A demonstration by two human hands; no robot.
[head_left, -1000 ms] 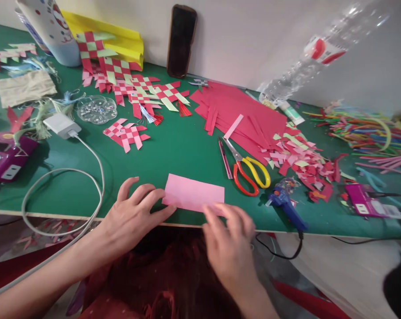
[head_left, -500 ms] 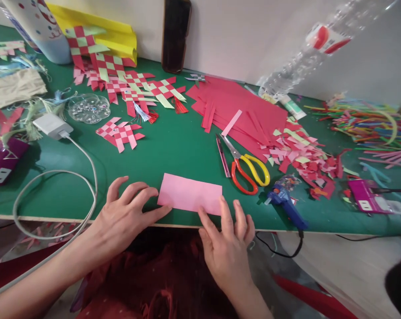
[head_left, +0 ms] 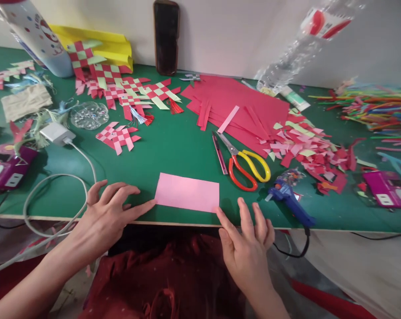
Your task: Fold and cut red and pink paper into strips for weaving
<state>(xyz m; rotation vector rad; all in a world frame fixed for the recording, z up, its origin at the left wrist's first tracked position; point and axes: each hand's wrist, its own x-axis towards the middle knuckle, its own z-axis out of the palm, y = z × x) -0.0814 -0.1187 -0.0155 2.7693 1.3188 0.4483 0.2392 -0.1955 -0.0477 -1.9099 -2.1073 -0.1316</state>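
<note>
A pink paper rectangle [head_left: 187, 192] lies flat near the front edge of the green table. My left hand [head_left: 109, 208] is at its left side, fingers spread, with a fingertip at the paper's lower left corner. At the lower right corner, a fingertip of my right hand [head_left: 248, 239] touches the paper; the other fingers are apart. Neither hand grips anything. Beyond the paper to the right lie scissors [head_left: 243, 161] with red and yellow handles, their blades pointing away. A slim pink and silver tool, perhaps a craft knife [head_left: 219, 153], rests beside the blades.
Red paper sheets [head_left: 240, 99] and paper scraps [head_left: 306, 146] lie behind the scissors. A blue glue gun [head_left: 288, 199] is at the right. Woven paper fish [head_left: 117, 137], a bead tray [head_left: 89, 116] and a white charger cable [head_left: 54, 176] are left. A phone [head_left: 166, 37] leans on the wall.
Both hands have moved outward to the paper's lower corners, the left hand leftward and the right hand rightward. The paper stays in nearly the same place; the camera view has shifted slightly.
</note>
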